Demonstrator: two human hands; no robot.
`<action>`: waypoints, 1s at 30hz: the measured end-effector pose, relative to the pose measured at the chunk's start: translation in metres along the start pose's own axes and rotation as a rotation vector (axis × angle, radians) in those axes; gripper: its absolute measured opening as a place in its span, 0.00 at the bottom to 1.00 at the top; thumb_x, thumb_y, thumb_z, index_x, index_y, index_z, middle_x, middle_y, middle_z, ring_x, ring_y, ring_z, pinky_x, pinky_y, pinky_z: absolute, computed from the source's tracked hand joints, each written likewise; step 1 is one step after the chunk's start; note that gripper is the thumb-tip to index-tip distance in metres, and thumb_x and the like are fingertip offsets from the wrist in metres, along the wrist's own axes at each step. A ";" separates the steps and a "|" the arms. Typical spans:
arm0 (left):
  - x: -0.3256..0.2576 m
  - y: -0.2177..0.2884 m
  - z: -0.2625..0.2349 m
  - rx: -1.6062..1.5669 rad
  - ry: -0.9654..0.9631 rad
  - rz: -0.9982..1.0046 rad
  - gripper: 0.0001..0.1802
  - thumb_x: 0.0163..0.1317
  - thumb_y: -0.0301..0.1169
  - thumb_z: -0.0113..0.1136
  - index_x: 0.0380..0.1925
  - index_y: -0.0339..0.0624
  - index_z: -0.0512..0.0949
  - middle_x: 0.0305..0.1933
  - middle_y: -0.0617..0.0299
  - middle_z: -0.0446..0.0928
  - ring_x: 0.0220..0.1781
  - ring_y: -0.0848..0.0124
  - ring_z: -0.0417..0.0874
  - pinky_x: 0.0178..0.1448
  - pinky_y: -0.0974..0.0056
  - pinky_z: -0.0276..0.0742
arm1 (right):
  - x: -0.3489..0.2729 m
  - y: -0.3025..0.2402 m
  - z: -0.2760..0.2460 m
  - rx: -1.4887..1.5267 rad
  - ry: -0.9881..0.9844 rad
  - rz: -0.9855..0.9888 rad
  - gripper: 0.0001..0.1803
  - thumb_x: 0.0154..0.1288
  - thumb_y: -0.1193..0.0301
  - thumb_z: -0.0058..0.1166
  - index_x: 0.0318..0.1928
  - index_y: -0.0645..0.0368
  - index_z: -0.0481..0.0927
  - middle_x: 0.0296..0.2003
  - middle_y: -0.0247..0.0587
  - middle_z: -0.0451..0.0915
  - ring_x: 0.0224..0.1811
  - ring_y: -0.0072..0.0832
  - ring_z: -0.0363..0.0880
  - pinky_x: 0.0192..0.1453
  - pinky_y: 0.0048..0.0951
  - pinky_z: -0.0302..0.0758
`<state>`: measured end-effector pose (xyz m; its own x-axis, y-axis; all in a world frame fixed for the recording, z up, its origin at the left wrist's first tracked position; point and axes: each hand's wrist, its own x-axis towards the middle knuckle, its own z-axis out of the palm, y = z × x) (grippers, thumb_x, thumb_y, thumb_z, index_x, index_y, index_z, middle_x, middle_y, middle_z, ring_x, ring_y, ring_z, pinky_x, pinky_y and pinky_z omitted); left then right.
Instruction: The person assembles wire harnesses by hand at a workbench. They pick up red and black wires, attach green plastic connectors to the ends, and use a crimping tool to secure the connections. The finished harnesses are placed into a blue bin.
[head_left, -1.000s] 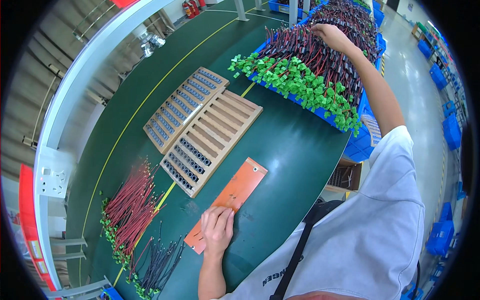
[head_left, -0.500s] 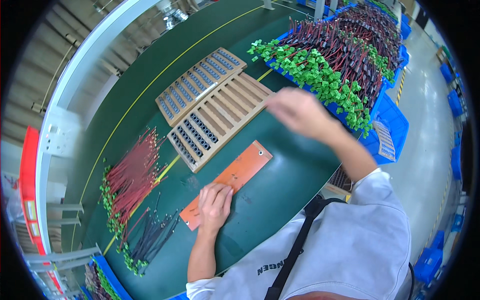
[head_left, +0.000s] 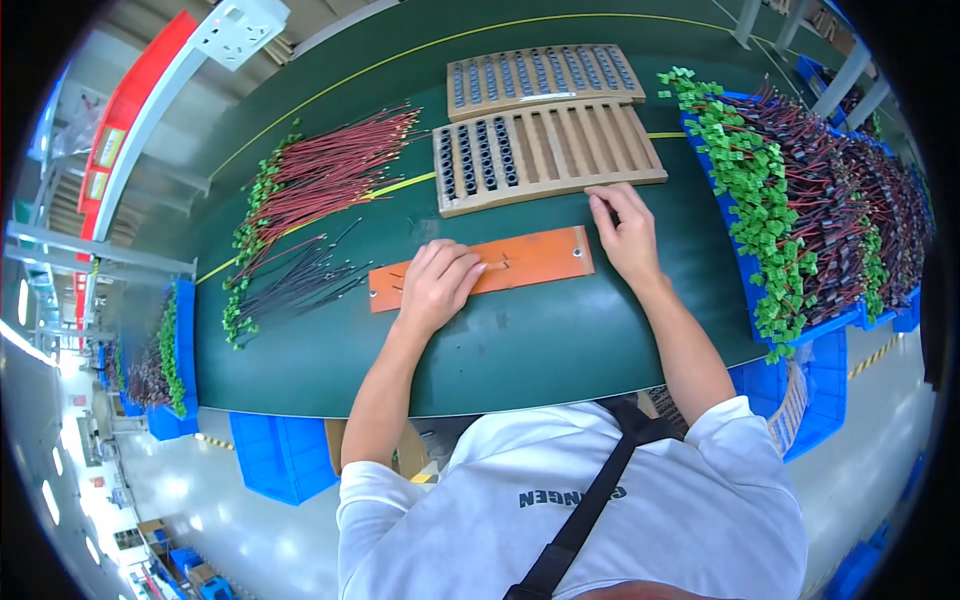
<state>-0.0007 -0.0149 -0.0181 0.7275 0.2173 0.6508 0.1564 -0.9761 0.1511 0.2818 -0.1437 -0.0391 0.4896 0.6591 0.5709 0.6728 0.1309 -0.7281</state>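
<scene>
My left hand point(head_left: 437, 285) rests on the left half of a long orange board point(head_left: 540, 258), its fingers bent and pressed together. Whatever lies under those fingertips is hidden. A few short dark pieces and a small hole show on the board's surface, with a round metal fitting near each end. Beyond the board's right end, my right hand point(head_left: 627, 235) hovers by the front edge of a slotted wooden tray point(head_left: 570, 185). Its fingers are loosely bent with the thumb apart, and nothing shows between them. Black ring-ended parts point(head_left: 478, 158) fill several left slots of that tray.
Behind it lies a second wooden tray point(head_left: 545, 98) with rows of grey parts. Red wires with green connectors point(head_left: 335, 160) spread at the left, next to black wires point(head_left: 305, 280). A blue bin point(head_left: 745, 270) heaped with green-ended wires stands right. Blue crates point(head_left: 280, 455) sit below the table edge.
The view has swung round, so the table now lies level. My right hand has come from the tray's right end to near the orange board. My left hand stays on the board.
</scene>
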 end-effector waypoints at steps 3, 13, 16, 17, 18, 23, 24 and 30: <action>0.002 0.002 -0.001 -0.023 0.005 0.010 0.09 0.56 0.25 0.75 0.35 0.39 0.85 0.38 0.59 0.83 0.44 0.59 0.84 0.47 0.56 0.79 | 0.002 0.005 0.000 -0.082 0.017 -0.054 0.06 0.70 0.76 0.61 0.45 0.62 0.86 0.39 0.44 0.84 0.41 0.41 0.83 0.48 0.40 0.78; -0.020 -0.009 -0.025 -0.170 0.054 0.001 0.10 0.58 0.29 0.75 0.38 0.41 0.84 0.40 0.61 0.83 0.46 0.60 0.84 0.48 0.56 0.81 | 0.001 0.035 -0.005 -0.044 -0.088 0.044 0.10 0.77 0.74 0.55 0.50 0.65 0.86 0.46 0.45 0.84 0.49 0.33 0.83 0.54 0.29 0.77; -0.034 -0.055 -0.086 0.075 -0.041 -0.052 0.14 0.54 0.22 0.66 0.43 0.41 0.83 0.42 0.59 0.84 0.46 0.58 0.85 0.48 0.55 0.81 | -0.002 0.041 -0.008 -0.043 -0.112 0.180 0.11 0.79 0.73 0.55 0.51 0.66 0.85 0.50 0.41 0.85 0.50 0.27 0.82 0.54 0.26 0.77; -0.043 -0.080 -0.104 0.158 -0.039 -0.123 0.19 0.49 0.20 0.63 0.45 0.42 0.83 0.43 0.58 0.84 0.46 0.55 0.85 0.51 0.52 0.82 | -0.002 0.042 -0.005 -0.004 -0.083 0.160 0.11 0.79 0.73 0.55 0.51 0.66 0.85 0.50 0.41 0.85 0.50 0.27 0.82 0.53 0.26 0.76; -0.053 -0.109 -0.124 0.256 -0.112 -0.215 0.20 0.49 0.21 0.64 0.45 0.42 0.83 0.46 0.58 0.84 0.49 0.54 0.84 0.55 0.51 0.82 | -0.003 0.044 -0.005 -0.001 -0.087 0.183 0.10 0.79 0.73 0.55 0.51 0.66 0.85 0.50 0.41 0.85 0.50 0.27 0.82 0.54 0.26 0.76; -0.098 -0.214 -0.185 0.664 -0.530 -0.367 0.16 0.59 0.25 0.57 0.47 0.43 0.83 0.48 0.59 0.83 0.55 0.57 0.82 0.60 0.54 0.78 | 0.000 0.030 0.001 -0.034 -0.136 0.146 0.10 0.78 0.74 0.56 0.50 0.66 0.86 0.49 0.42 0.84 0.51 0.27 0.83 0.55 0.27 0.77; -0.100 -0.224 -0.187 0.657 -0.522 -0.370 0.16 0.60 0.25 0.56 0.48 0.43 0.83 0.48 0.57 0.83 0.56 0.57 0.83 0.61 0.53 0.78 | 0.000 0.027 0.000 -0.061 -0.140 0.109 0.10 0.78 0.74 0.56 0.50 0.66 0.86 0.49 0.42 0.84 0.51 0.27 0.83 0.55 0.27 0.77; -0.104 -0.241 -0.182 0.629 -0.475 -0.279 0.14 0.62 0.25 0.55 0.47 0.44 0.81 0.45 0.56 0.83 0.55 0.57 0.84 0.58 0.53 0.80 | 0.006 0.006 0.001 -0.136 -0.147 0.179 0.08 0.75 0.77 0.57 0.48 0.66 0.85 0.43 0.44 0.84 0.45 0.31 0.83 0.52 0.27 0.77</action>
<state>-0.2350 0.1994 0.0132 0.7892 0.5625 0.2466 0.6136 -0.7402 -0.2750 0.2883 -0.1379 -0.0405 0.5288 0.7643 0.3691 0.6556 -0.0917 -0.7495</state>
